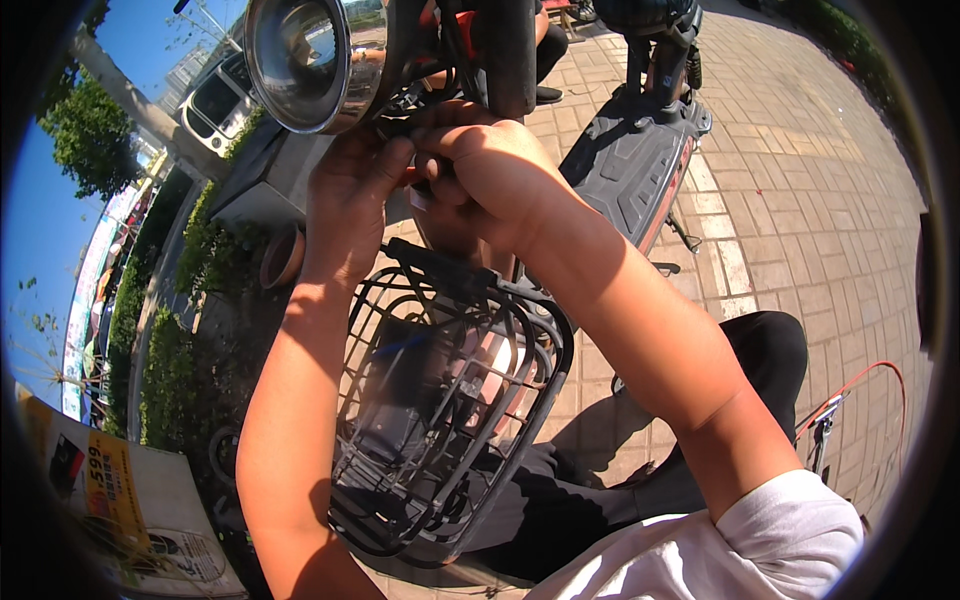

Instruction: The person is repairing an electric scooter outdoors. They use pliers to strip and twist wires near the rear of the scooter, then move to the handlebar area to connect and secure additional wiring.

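Both my hands are raised together just below a round chrome-rimmed headlamp on a scooter's front. The fingers of my left hand are bent and pinched, thumb pointing inward under the lamp. My right hand curls in from the right, its fingertips meeting those of the left. Something small and dark shows between the fingers, too covered to name. Above my right hand a thick black tube-shaped part hangs down. A black wire basket lies below my wrists, with a dark object inside it.
The scooter's dark footboard stretches away behind my right forearm. Another person's dark-clad leg shows beyond the lamp. An orange cable lies on the brick paving at right. At left are a clay pot, hedges and a printed board.
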A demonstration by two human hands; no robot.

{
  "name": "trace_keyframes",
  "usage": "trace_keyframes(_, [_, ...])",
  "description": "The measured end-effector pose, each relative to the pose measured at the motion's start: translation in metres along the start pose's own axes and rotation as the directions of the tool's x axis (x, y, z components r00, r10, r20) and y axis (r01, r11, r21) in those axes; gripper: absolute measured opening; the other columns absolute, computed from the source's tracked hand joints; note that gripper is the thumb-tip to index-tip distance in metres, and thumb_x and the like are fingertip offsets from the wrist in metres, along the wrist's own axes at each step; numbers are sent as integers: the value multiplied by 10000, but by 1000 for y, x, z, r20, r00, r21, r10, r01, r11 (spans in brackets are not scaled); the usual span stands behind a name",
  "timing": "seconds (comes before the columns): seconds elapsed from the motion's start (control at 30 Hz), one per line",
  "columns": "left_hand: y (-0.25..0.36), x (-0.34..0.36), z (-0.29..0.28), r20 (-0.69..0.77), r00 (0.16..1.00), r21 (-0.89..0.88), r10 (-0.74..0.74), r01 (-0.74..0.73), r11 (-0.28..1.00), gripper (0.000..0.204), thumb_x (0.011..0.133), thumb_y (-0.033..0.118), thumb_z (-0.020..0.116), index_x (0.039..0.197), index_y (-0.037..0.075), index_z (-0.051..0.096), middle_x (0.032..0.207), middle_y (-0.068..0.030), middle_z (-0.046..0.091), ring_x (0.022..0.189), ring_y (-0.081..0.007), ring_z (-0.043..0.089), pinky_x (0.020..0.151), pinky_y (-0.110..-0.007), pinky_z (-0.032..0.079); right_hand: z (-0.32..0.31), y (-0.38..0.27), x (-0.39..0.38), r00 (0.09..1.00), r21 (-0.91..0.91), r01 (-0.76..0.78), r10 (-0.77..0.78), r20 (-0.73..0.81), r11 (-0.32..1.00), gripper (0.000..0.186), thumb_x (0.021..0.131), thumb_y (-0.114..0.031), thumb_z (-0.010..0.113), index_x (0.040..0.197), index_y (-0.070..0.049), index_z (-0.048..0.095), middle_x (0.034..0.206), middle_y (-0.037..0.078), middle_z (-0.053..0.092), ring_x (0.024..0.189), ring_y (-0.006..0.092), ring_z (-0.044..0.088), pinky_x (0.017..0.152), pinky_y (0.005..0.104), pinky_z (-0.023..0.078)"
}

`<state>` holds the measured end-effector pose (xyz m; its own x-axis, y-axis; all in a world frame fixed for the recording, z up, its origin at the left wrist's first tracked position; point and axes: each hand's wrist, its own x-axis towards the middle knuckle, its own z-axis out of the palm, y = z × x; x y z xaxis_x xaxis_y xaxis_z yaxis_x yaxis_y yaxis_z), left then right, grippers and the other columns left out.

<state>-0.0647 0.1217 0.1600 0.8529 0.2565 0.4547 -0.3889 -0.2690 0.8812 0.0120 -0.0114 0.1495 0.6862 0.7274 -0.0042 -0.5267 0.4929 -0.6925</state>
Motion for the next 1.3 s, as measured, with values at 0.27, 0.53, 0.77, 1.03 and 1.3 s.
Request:
trace_keyframes(0.27, [0, -5, 13, 5, 996, -315, -91, 88, 945, 262, 948, 104, 637, 1190, 28, 569, 1029, -35, 647, 841, -126, 608, 740, -298, 546, 8, 3, -5, 996, 47, 89, -90, 11, 995, 121, 945, -70, 534, 1049, -22, 573, 646, 27, 511, 475, 111, 451, 420, 276, 389])
trace_keyframes(0.53, [5, -10, 22, 27, 964, -304, -264, 259, 917, 203, 1008, 293, 548, 1110, 119, 566, 842, -19, 591, 656, -155, 570, 544, -278, 458, -8, 22, -15, 971, 74, 176, -185, 152, 982, 439, 969, -23, 455, 1408, -25, 473, 724, 55, 593, 452, 106, 474, 409, 253, 381])
trace_keyframes(0.77, [7, -9, 10, -1, 996, -11, -90, 89, 996, 255, 999, 331, 569, 1061, 84, 566, 719, -3, 528, 605, -74, 464, 533, -222, 334, -18, 26, -32, 928, -129, 373, -368, 65, 919, 315, 952, -51, 503, 1250, 39, 555, 747, 64, 618, 502, 100, 521, 461, 238, 410])
trace_keyframes(1.03, [37, -11, 28, -165, 975, 329, -149, 197, 924, 266, 962, 321, 627, 1005, 62, 585, 586, 44, 455, 512, -50, 418, 490, -200, 298, -93, -5, -72, 742, -554, 541, -669, -40, 633, 176, 939, -125, 646, 919, 48, 669, 698, 3, 626, 623, 29, 535, 551, 216, 431])
trace_keyframes(1.3, [16, -6, 33, -181, 982, 463, 57, 34, 886, 296, 924, 303, 673, 1017, 25, 632, 575, 36, 465, 524, -43, 403, 493, -218, 277, -431, 168, -72, 579, -701, -622, -397, -712, 350, 337, 798, -269, 617, 960, 4, 731, 939, 221, 716, 917, 359, 700, 860, 441, 524])
